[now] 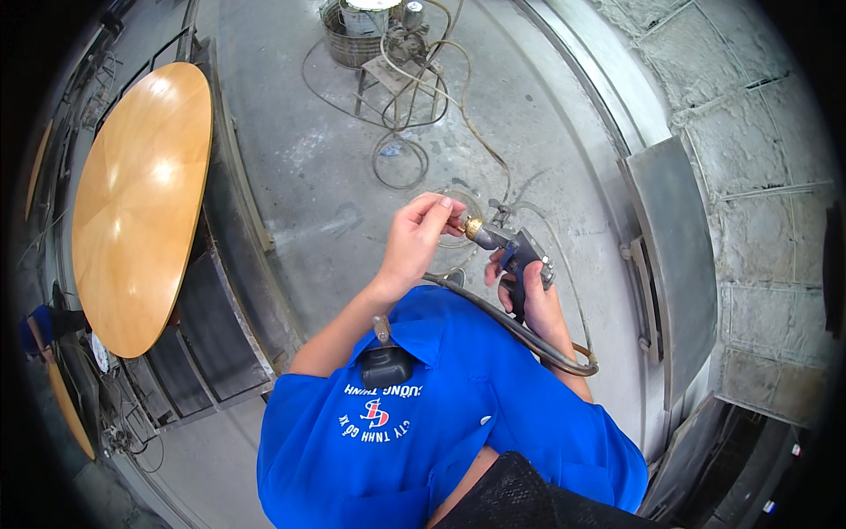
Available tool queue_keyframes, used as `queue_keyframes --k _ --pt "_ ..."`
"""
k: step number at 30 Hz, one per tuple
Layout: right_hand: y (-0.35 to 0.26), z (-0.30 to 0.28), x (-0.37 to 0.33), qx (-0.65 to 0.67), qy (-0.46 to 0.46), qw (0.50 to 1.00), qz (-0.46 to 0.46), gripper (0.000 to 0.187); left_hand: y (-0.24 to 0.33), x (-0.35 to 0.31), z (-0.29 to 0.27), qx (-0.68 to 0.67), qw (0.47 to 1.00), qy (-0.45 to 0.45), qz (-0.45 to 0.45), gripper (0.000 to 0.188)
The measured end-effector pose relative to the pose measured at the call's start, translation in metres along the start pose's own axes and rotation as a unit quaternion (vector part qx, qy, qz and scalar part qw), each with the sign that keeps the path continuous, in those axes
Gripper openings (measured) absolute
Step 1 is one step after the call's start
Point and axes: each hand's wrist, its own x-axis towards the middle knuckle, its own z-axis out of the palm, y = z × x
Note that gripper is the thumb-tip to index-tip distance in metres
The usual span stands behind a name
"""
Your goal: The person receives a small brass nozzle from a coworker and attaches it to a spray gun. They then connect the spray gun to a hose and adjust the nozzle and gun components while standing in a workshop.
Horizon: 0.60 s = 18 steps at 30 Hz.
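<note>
My right hand [545, 304] is wrapped around the handle of a dark spray gun [506, 242], held in front of my chest with its front end toward the left. A brass nozzle [474, 227] caps that end. The thumb and fingers of my left hand [421, 231] are pinched together at the nozzle's front edge. Part of their grip is hidden behind the fingers. A dark hose [511, 328] loops beneath the gun and past my right forearm.
At the left, a large oval wooden panel [145, 207] with a glossy finish rests on a metal frame [220, 304]. Ahead, a pump [407, 42] sits on a small stand beside a bucket [366, 18] in a tub. Hoses [467, 110] trail across the floor. A grey board [674, 264] leans at right.
</note>
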Motion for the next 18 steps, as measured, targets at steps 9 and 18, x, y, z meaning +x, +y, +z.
queue_keyframes --k 9,18 --pt "0.008 0.017 0.025 -0.028 -0.017 0.999 0.003 0.085 0.007 0.003 -0.032 0.005 0.993 -0.024 -0.118 0.033" --pt "0.016 -0.001 0.072 0.009 -0.032 0.999 0.04 0.038 -0.007 0.04 -0.043 -0.021 0.975 -0.011 -0.219 0.039"
